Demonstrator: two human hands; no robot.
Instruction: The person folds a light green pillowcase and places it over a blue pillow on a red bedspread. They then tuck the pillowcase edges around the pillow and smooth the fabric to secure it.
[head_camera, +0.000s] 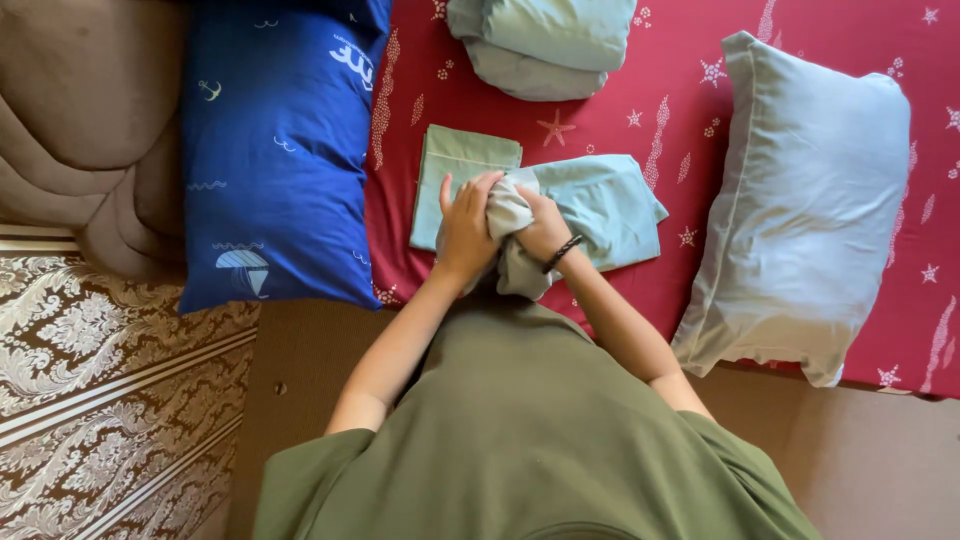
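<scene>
a person in an olive green shirt (530, 430) leans over a bed covered with a red sheet (690, 110) printed with white starfish, both hands closed together on a bunched pale green cloth (510, 215) just above the bed's near edge. the left hand (466, 228) wraps over the bundle from one side, fingers curled around it; the right hand (540, 228), a dark braided bracelet (561, 253) at its wrist, clamps it from the other, and the two hands touch. part of the cloth hangs below the hands, against the person's shirt

under the hands lie two flat folded pieces of the same pale green fabric: a narrower one (455, 170) on the left and a wider one (610, 205) on the right, the two overlapping. at the far edge of the view sits a folded stack (545, 40) of similar pale green linen, well apart from the hands

two pillows flank the work: a blue pillow (275, 150) with white nautical drawings, an anchor and a boat among them, to the left, and a pale green pillow (800, 200) to the right, its corner overhanging the bed edge. a brown padded headboard (80, 120) fills the upper left, and a brown and cream patterned carpet (100, 400) lies below it
</scene>
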